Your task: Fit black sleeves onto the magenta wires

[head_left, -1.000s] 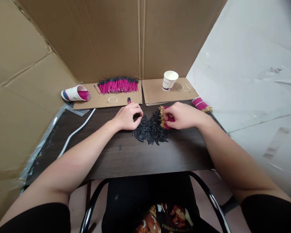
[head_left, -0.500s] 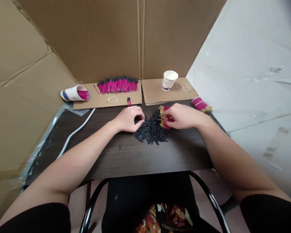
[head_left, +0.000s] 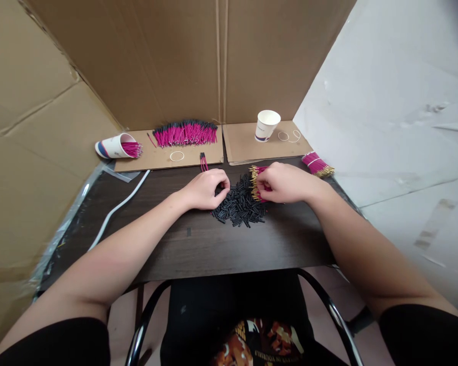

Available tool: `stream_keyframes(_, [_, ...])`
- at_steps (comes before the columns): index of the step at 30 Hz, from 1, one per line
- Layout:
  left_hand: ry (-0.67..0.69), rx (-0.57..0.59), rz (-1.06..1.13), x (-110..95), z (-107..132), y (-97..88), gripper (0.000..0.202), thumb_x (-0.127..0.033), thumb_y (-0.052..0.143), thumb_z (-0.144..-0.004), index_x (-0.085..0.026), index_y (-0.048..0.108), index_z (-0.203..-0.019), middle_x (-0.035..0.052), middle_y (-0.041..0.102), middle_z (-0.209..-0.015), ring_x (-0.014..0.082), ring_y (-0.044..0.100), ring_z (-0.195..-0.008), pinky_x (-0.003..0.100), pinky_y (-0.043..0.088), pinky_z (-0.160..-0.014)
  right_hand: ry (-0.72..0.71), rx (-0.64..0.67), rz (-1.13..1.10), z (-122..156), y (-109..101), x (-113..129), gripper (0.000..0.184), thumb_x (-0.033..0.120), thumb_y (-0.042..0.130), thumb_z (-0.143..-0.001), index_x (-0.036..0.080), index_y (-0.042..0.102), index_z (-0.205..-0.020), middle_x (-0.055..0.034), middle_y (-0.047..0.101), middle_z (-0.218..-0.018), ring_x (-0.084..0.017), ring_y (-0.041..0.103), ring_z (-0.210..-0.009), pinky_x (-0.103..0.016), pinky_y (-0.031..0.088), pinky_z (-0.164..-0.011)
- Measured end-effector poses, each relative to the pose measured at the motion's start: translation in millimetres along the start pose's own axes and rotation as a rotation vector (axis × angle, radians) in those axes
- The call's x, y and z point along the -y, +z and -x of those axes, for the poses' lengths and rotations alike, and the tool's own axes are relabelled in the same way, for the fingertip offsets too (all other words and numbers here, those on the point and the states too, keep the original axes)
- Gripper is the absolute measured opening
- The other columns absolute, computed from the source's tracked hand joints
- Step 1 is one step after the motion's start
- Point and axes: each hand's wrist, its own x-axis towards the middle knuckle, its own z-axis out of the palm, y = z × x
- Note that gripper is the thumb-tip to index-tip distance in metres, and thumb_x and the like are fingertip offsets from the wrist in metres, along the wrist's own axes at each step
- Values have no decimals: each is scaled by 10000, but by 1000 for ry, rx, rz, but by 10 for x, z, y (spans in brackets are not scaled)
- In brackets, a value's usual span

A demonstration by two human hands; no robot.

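My left hand (head_left: pixel 208 189) is closed in a pinch at the left side of a heap of short black sleeves (head_left: pixel 238 206); what its fingertips hold, if anything, is too small to make out. Just beyond it, a few magenta wires with black ends (head_left: pixel 203 162) stick out from behind the knuckles. My right hand (head_left: pixel 284 182) has its fingers curled down on a pile of magenta wires with gold tips (head_left: pixel 254 182), right of the sleeves. The palm covers much of that pile, and what the fingertips grip is hidden.
On the left cardboard sheet (head_left: pixel 137 165) lie a row of black-ended magenta wires (head_left: pixel 185 134), a rubber band (head_left: pixel 177 156) and a tipped paper cup (head_left: pixel 112 147) holding wires. An upright cup (head_left: pixel 267 127) stands right. A banded wire bundle (head_left: pixel 317 164) and a white cable (head_left: pixel 118 207) flank the hands.
My left hand has shifted slightly right and toward me, over the edge of the sleeve heap, and more of the wires behind it shows. My right hand has barely moved.
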Motion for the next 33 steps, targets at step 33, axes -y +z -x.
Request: stream_keyframes(33, [-415, -248, 664, -65, -102, 270, 195, -269, 778, -966, -128, 821, -1094, 137, 872, -986, 206, 820, -879, 360, 666, -848, -56, 37, 70, -10, 3, 2, 184, 137, 672, -909, 206, 653, -740, -27, 673, -734, -155, 510, -634, -356, 328, -635])
